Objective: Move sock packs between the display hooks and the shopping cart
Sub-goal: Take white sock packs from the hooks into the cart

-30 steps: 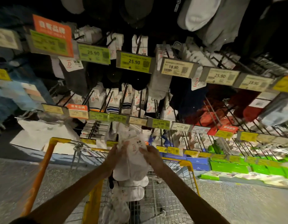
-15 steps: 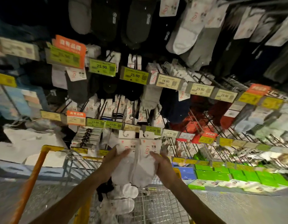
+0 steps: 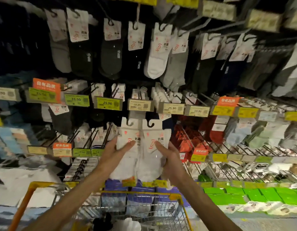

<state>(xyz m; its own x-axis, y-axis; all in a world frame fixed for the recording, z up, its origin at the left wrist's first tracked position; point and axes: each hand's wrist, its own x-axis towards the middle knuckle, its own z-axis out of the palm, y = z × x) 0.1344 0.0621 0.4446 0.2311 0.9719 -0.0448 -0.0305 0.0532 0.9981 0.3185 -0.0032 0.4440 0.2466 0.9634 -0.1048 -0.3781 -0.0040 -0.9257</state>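
The left hand [image 3: 113, 153] grips one white sock pack [image 3: 126, 165], thumb laid across the front and fingers tucked behind. The right hand [image 3: 168, 155] holds a second white pack [image 3: 152, 167] the same way. The two packs are raised side by side, edges touching, upright with their card hangers on top. They are in front of the display hooks [image 3: 241, 150] and above the far end of the shopping cart [image 3: 139, 192]. Down in the cart, near the person, lie more white socks [image 3: 131, 224]. Yellow price tags [image 3: 107, 103] run across the rack just beyond the packs. Dark and grey socks [image 3: 111, 54] hang higher up, red socks [image 3: 209, 129] to the right, and green boxes [image 3: 261, 195] low on the right
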